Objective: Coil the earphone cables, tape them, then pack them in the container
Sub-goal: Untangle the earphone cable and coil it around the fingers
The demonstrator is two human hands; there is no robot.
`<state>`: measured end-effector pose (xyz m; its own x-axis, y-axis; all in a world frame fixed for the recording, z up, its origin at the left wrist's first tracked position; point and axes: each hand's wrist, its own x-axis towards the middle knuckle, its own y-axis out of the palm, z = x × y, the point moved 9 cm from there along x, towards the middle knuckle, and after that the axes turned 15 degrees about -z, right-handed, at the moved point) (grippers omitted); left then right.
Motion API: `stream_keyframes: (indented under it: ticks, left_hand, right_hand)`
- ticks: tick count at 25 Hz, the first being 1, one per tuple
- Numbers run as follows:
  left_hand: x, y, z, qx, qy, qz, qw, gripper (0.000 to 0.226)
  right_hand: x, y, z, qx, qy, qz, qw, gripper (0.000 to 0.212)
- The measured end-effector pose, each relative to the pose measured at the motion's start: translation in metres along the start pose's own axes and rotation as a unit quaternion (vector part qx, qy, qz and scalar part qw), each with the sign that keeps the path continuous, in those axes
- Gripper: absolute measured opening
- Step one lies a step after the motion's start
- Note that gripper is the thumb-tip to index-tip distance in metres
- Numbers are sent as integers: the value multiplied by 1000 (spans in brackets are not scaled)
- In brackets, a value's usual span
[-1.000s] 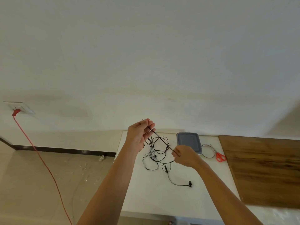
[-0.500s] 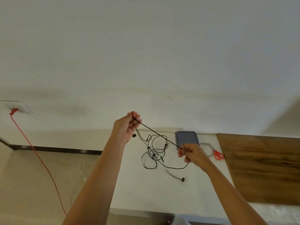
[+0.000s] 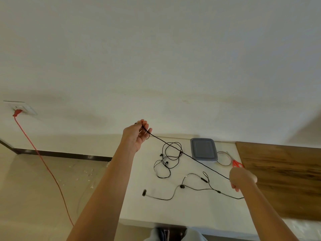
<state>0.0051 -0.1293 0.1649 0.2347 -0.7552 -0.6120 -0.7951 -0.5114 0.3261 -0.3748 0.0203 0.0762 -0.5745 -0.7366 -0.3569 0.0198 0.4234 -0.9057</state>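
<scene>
Farther apart than half a second ago, the hands stretch a longer run of the black earphone cable [image 3: 191, 158] taut, crossing the near left corner of the grey container [image 3: 203, 149]. Well left of the container, the raised left hand [image 3: 137, 136] pinches one end with curled fingers. Below and right of the container, the right hand [image 3: 241, 178] is fisted round the cable, whose slack rest lies on the white table [image 3: 191, 211]. A tangled cable [image 3: 166, 160] lies left of the container, with a tape ring [image 3: 224, 158] and red scissors [image 3: 237, 164] to its right.

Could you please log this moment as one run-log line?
left hand: pinches earphone cable | right hand: grips it, taut | container: lidded
</scene>
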Motion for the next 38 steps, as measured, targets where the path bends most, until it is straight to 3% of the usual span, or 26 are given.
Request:
stream_keyframes:
  ticks: [4, 5, 8, 10, 12, 14, 17, 20, 23, 25, 28, 29, 30, 33, 35, 38]
  left_hand:
    - [0, 2, 8, 9, -10, 5, 1000, 15]
    - [-2, 3, 11, 14, -11, 10, 1000, 15]
    - [-10, 12, 26, 35, -14, 35, 999, 12]
    - [-17, 19, 38, 61, -12, 60, 996, 12]
    - [-27, 27, 49, 88, -2, 88, 992, 13]
    - [-37, 35, 58, 117, 15, 110, 987, 14]
    - [-46, 38, 63, 159, 39, 114, 980, 14]
    - [-50, 37, 62, 146, 38, 113, 982, 12]
    - [-52, 33, 51, 108, 47, 104, 988, 12]
    - [-49, 29, 36, 68, 51, 82, 993, 12]
    - [-49, 25, 21, 28, 51, 70, 996, 12]
    - [-53, 26, 21, 28, 50, 74, 996, 11]
    - [-59, 28, 23, 31, 48, 82, 995, 10]
    - [-74, 33, 32, 42, 48, 101, 993, 8]
    - [-80, 31, 31, 31, 50, 103, 993, 8]
    - [-78, 18, 18, 7, 54, 71, 996, 4]
  right_hand:
    - [-7, -7, -18, 3, 82, 28, 996, 27]
    - [-8, -7, -12, 9, 66, 37, 997, 26]
    - [-11, -1, 42, 89, -115, 48, 988, 32]
    - [-25, -18, 84, 350, -159, 37, 923, 41]
    - [-50, -49, 123, 556, -183, 40, 810, 40]
    - [-74, -75, 157, 641, -223, 48, 732, 32]
    - [-94, -103, 181, 686, -250, 7, 683, 16]
    - [-94, -106, 179, 700, -224, -31, 678, 10]
    - [-90, -100, 171, 701, -209, -20, 682, 15]
    - [-82, -92, 156, 675, -182, -32, 714, 15]
    - [-72, -85, 137, 551, -184, -85, 809, 10]
    - [-74, -90, 137, 524, -196, -103, 822, 8]
    - [-79, -99, 140, 531, -211, -109, 814, 10]
    - [-101, -126, 155, 613, -251, -83, 744, 16]
    - [-111, -136, 155, 608, -271, -101, 739, 5]
    - [-107, -140, 130, 603, -251, -136, 745, 12]
